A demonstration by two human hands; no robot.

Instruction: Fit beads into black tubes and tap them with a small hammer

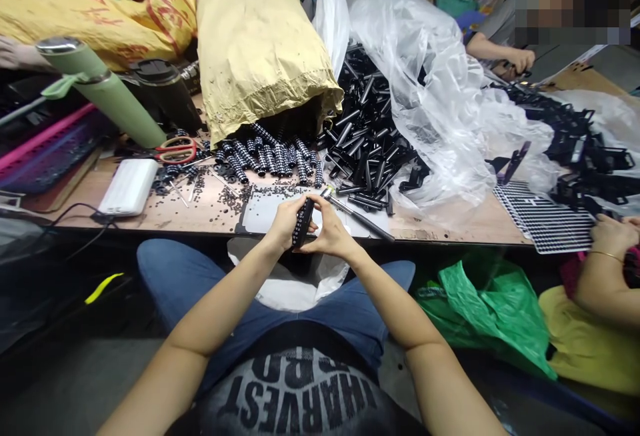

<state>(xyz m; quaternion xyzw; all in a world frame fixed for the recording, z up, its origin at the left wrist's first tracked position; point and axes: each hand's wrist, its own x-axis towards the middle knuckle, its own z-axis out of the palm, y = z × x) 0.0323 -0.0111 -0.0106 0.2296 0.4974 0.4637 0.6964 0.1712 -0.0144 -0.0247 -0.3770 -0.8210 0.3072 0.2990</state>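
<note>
Left hand [286, 223]: fingers curled around a black ribbed cylinder [303, 221], gripping its left side, at the near edge of the bench [200, 213].
Right hand [331, 233]: fingers pinched together on the same cylinder from the right, thumb up by its top end.
Black ribbed cylinder: held upright, slightly tilted, between both hands, above the person's lap, just in front of the bench edge; light dots run along it.
Metal rod [357, 216]: lies on the bench just behind the right hand, slanting toward the right.
White sheet [265, 213]: flat on the bench right behind the hands, small dark bits scattered on it.
Ribbed cylinder pile [273, 153]: spills out of the mouth of a yellow paper sack [260, 49], well behind the hands.
Black tube pile [365, 136]: to the right of the sack, lying partly on clear plastic sheeting [430, 76].
Scissors [175, 151]: red handles, left of the cylinder pile.
White box [129, 186]: flat on the bench at left, cable running off it.
Green flask [100, 86]: leaning, far left, beside a dark flask [167, 93].
Perforated grid tray [545, 219]: at right bench edge, near another person's hand [613, 233] with a bangle.
Third person's hand [520, 59]: far back right, by more black parts [575, 143].
Green bag [490, 309]: under the bench at right.
</note>
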